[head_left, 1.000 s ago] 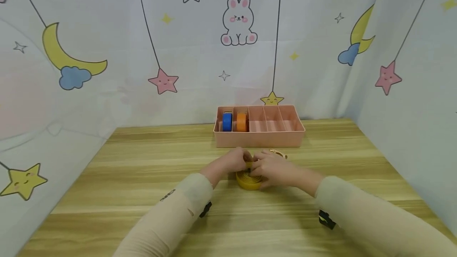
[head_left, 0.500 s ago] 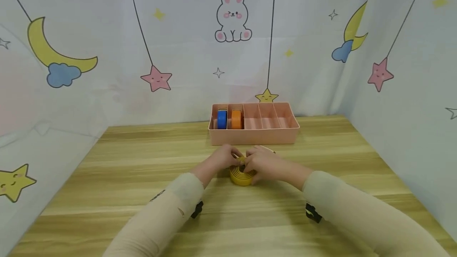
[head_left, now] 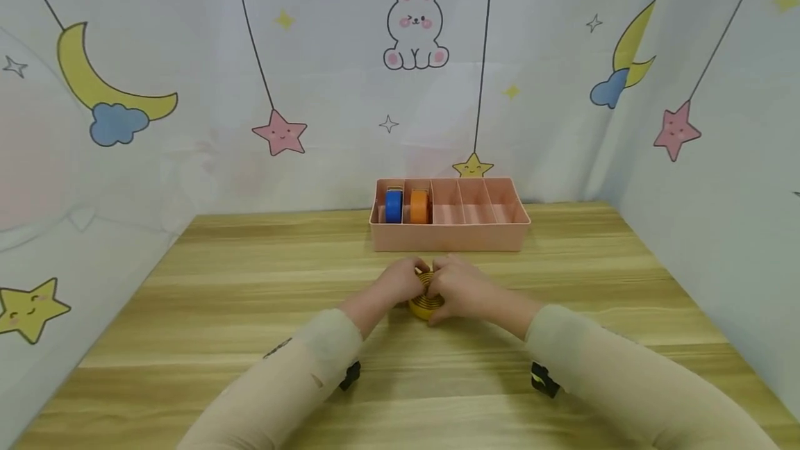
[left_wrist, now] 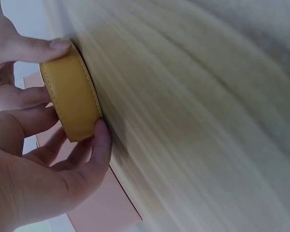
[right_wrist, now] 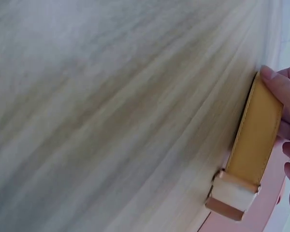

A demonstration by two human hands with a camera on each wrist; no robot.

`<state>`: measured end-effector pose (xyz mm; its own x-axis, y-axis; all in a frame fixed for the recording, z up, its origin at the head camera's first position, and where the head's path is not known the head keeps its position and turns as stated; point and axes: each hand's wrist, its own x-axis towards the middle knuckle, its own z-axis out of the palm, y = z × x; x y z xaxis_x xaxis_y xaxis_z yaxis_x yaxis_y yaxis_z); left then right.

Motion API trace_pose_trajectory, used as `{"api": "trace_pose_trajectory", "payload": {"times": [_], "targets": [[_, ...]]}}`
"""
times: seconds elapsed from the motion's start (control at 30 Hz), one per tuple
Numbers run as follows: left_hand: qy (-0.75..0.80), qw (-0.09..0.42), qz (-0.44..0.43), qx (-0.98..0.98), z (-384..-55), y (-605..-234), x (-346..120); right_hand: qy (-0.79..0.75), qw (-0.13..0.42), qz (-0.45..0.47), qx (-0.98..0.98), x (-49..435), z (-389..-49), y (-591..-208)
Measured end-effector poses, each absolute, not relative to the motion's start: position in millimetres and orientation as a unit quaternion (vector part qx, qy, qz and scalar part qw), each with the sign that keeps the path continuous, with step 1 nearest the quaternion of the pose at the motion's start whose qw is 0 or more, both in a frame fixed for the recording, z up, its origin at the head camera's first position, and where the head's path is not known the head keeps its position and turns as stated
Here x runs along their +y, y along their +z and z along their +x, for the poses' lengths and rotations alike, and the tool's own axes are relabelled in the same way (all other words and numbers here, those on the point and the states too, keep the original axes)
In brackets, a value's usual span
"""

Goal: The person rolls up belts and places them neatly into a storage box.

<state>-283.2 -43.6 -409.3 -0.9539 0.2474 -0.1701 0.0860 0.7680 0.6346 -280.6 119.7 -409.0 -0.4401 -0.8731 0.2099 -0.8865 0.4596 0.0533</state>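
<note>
A yellow belt, wound into a flat coil, sits on the wooden table in front of a pink box. My left hand holds the coil's left side; in the left wrist view its thumb and fingers curl round the stitched yellow band. From the other side my right hand grips the coil, index finger bent over its top and thumb at the near edge. The right wrist view shows the belt's outer end running out past that hand to a gold-toned buckle. The hands cover much of the coil.
The pink divided box stands behind the hands against the patterned curtain. A rolled blue belt and a rolled orange belt occupy its two left compartments. The wooden table extends to both sides.
The buckle end, visible beyond my right hand earlier, is hidden in the head view now. My fingers have shifted around the coil and both hands keep hold. The head view has moved slightly.
</note>
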Motion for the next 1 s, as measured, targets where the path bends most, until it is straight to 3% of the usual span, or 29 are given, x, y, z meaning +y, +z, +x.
{"api": "trace_pose_trajectory", "payload": {"times": [0.2,0.6,1.0], "targets": [[0.324,0.139,0.139,0.925,-287.1,-405.3,-42.7,-0.002,0.111,0.552,-0.826,129.2,-284.7,-405.4],[0.283,0.187,0.217,0.915,-291.5,-398.0,-49.6,-0.002,0.066,0.590,-0.805,138.9,-283.0,-395.0],[0.254,0.242,0.251,0.902,-297.3,-388.2,-56.3,-0.044,0.040,0.606,-0.793,122.1,-277.5,-390.6]]}}
